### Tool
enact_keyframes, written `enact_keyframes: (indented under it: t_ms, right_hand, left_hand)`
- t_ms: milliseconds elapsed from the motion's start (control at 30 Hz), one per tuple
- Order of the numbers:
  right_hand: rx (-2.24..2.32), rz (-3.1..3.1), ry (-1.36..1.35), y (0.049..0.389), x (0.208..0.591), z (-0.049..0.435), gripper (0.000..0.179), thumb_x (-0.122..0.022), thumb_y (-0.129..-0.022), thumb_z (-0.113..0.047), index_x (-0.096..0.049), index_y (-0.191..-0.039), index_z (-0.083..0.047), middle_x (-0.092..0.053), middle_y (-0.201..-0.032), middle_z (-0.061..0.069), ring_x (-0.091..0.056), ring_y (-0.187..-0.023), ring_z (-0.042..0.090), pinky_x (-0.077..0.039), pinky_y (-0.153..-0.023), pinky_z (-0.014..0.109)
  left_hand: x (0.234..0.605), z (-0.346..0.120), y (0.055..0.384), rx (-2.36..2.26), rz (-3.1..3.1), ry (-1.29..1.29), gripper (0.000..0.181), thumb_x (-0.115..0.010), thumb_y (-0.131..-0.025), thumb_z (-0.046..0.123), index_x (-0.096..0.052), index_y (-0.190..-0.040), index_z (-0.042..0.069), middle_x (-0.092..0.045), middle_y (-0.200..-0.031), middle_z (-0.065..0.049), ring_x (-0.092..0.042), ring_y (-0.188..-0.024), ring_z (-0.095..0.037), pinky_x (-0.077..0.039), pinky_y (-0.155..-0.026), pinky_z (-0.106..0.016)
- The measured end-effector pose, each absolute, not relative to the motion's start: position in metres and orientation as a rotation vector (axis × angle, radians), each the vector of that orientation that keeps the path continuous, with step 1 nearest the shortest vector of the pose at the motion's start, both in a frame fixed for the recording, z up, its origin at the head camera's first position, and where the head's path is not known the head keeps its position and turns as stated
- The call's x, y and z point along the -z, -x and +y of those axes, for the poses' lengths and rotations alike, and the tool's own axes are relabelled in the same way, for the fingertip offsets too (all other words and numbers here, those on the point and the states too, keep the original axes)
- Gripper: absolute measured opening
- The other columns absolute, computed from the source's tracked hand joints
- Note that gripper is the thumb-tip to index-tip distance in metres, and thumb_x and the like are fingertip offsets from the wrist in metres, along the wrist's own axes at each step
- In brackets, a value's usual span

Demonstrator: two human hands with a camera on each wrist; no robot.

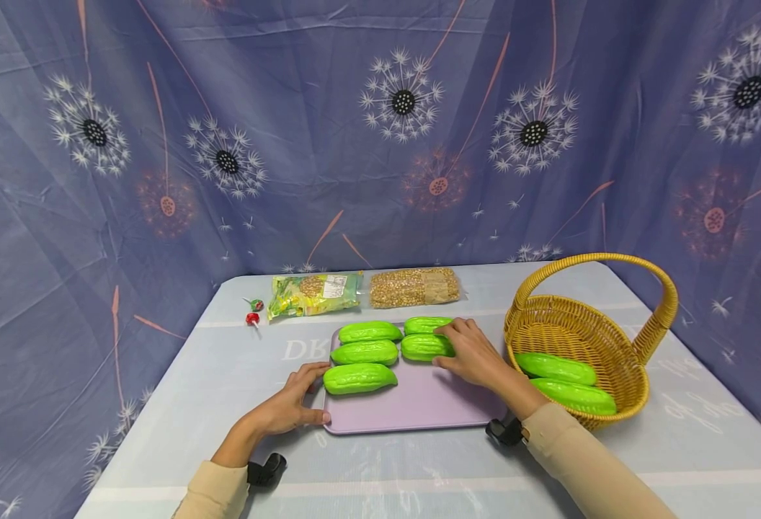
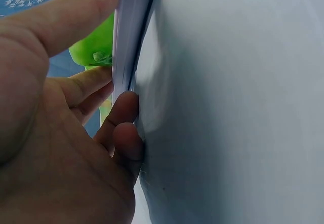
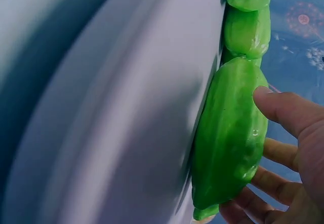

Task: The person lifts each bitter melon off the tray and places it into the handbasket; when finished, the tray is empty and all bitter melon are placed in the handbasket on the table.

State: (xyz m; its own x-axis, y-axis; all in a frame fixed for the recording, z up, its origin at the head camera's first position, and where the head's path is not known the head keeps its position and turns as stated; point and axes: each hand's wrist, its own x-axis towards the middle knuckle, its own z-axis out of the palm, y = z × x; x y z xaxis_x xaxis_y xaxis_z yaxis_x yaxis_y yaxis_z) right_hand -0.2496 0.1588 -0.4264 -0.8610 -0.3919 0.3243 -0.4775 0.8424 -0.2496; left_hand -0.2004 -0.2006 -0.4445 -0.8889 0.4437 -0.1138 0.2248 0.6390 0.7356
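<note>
"How far along are you?"
"Mostly done, I'd judge: five gourds in rows on the tray, two seemingly left in the woven basket."
"And your grip?"
"My right hand clasps one ridged, glossy gourd (tapered, on the tray); my left hand, thumb and fingers apart, touches the tray's smooth lilac edge."

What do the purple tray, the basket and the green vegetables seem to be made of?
Tray: probably plastic, satin, judging by its smooth, evenly coloured surface.
Basket: wicker or imitation wicker, slightly glossy; the weave is visible.
Green vegetables: perhaps moulded plastic or foam, shiny; bright highlights, uniform colour.
</note>
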Motion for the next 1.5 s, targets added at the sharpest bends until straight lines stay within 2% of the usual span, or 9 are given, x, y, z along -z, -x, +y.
enact_keyframes:
  t_ms: [367, 700, 1033, 1267, 1500]
  right_hand:
    - [-0.479, -2.802, -0.653, 0.254, 0.429, 0.158, 0.052, -0.076, -0.076, -0.033, -0.062, -0.120, -0.009, -0.056, -0.108, 0.010, -0.049, -0.101, 0.028, -0.041, -0.087, 0.043]
    - [-0.501, -2.826, -0.643, 0.253, 0.430, 0.157, 0.050, -0.077, -0.076, -0.031, -0.062, -0.119, -0.010, -0.054, -0.107, 0.008, -0.049, -0.109, 0.031, -0.044, -0.088, 0.045]
    - [-0.503, -2.808, -0.679, 0.250, 0.432, 0.159, 0.049, -0.077, -0.076, -0.028, -0.061, -0.119, -0.009, -0.058, -0.110, 0.009, -0.051, -0.108, 0.030, -0.043, -0.091, 0.045]
    - [-0.511, -2.799, -0.689, 0.245, 0.430, 0.161, 0.047, -0.077, -0.077, -0.027, -0.062, -0.118, -0.011, -0.059, -0.109, 0.007, -0.051, -0.105, 0.027, -0.046, -0.087, 0.044]
    - [-0.577, -2.751, -0.715, 0.234, 0.418, 0.166, 0.047, -0.076, -0.078, -0.027, -0.061, -0.119, -0.010, -0.059, -0.116, 0.010, -0.051, -0.113, 0.029, -0.043, -0.096, 0.047]
  left_hand:
    - [0.446, -0.201, 0.201, -1.103, 2.576, -0.540, 0.082, -0.078, -0.075, 0.032, -0.035, -0.143, 0.014, -0.026, -0.149, -0.004, -0.034, -0.125, -0.028, -0.033, -0.100, -0.050]
    - [0.446, -0.202, 0.201, -1.096, 2.579, -0.558, 0.082, -0.078, -0.075, 0.032, -0.035, -0.143, 0.014, -0.027, -0.149, -0.004, -0.034, -0.125, -0.028, -0.032, -0.100, -0.051]
    - [0.446, -0.202, 0.200, -1.105, 2.575, -0.559, 0.082, -0.078, -0.075, 0.032, -0.035, -0.143, 0.014, -0.027, -0.149, -0.004, -0.034, -0.124, -0.028, -0.032, -0.100, -0.050]
    - [0.445, -0.201, 0.200, -1.098, 2.576, -0.552, 0.082, -0.077, -0.076, 0.032, -0.034, -0.144, 0.014, -0.026, -0.149, -0.004, -0.034, -0.125, -0.028, -0.032, -0.100, -0.052]
    - [0.445, -0.201, 0.200, -1.099, 2.578, -0.554, 0.082, -0.077, -0.076, 0.032, -0.035, -0.144, 0.014, -0.026, -0.150, -0.004, -0.034, -0.125, -0.029, -0.032, -0.100, -0.052]
